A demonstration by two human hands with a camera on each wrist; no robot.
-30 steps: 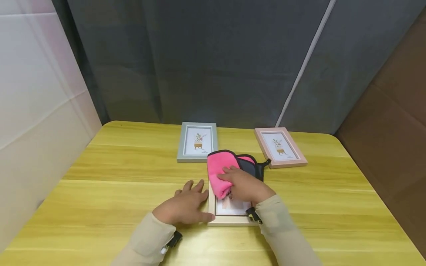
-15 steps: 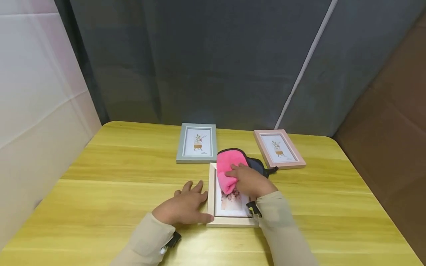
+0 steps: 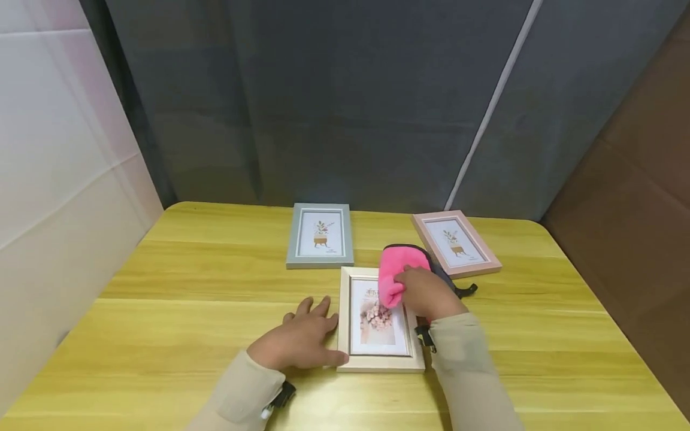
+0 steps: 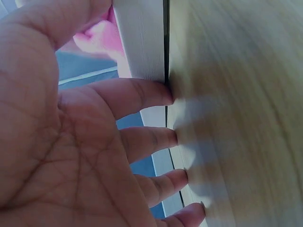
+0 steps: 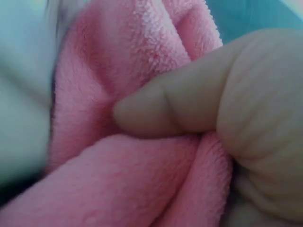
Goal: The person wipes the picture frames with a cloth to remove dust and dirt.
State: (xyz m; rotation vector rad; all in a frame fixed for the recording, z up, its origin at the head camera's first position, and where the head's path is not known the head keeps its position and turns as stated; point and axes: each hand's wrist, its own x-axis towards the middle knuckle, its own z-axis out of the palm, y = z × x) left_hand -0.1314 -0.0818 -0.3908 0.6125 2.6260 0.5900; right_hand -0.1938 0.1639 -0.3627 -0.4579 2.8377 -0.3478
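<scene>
A cream picture frame (image 3: 344, 323) with a pink flower print lies flat near the middle of the table. My left hand (image 3: 302, 338) is spread at its left side, fingertips on the tabletop and thumb at the frame's lower left corner. In the left wrist view those fingers (image 4: 142, 142) are straight beside the frame's edge. My right hand (image 3: 431, 293) grips a bunched pink cloth (image 3: 396, 272) with dark trim and a dark grey back, over the frame's upper right part. The right wrist view has the thumb (image 5: 156, 109) pressed into the cloth's folds (image 5: 118, 175).
Behind the cream frame lie a grey-blue picture frame (image 3: 293, 236) on the left and a pink picture frame (image 3: 474, 270) on the right, both with plant prints. A dark curtain (image 3: 345, 108) hangs past the wooden table's (image 3: 188, 287) far edge.
My right hand has moved right across the cream frame with the cloth, uncovering more of the flower print. My left hand has stayed at the frame's left side.
</scene>
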